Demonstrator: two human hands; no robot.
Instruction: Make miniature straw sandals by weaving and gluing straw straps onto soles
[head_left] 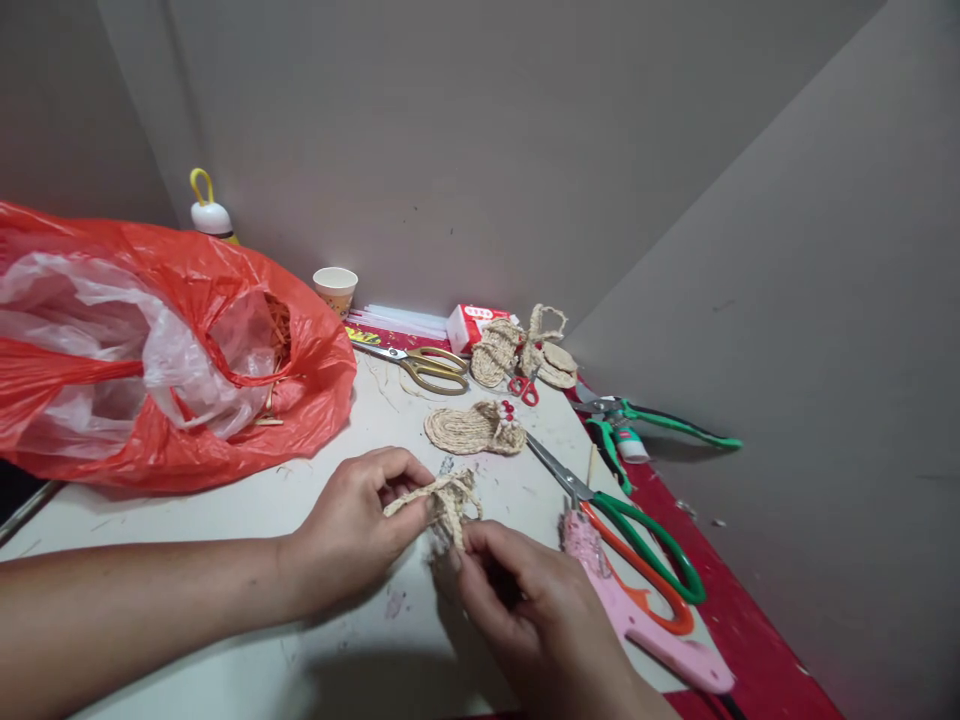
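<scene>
Between my hands is a small piece of braided straw cord [452,492], looped and partly tangled, a little above the white board. My left hand [367,510] pinches its left side between thumb and fingers. A hanging end of the cord is gripped by the thumb and forefinger of my right hand [525,590]. Just beyond them lies a small woven straw slipper [465,428] with red and white beads at its right end. My fingers cover part of the cord's underside.
Orange-and-green-handled scissors [600,505] and a pink glue gun [637,620] lie at right. Green-handled pliers [660,420] rest beyond them. Gold-handled scissors [431,368], straw pieces [495,352] and a paper cup [335,288] stand behind. A red plastic bag [315,400] fills the left.
</scene>
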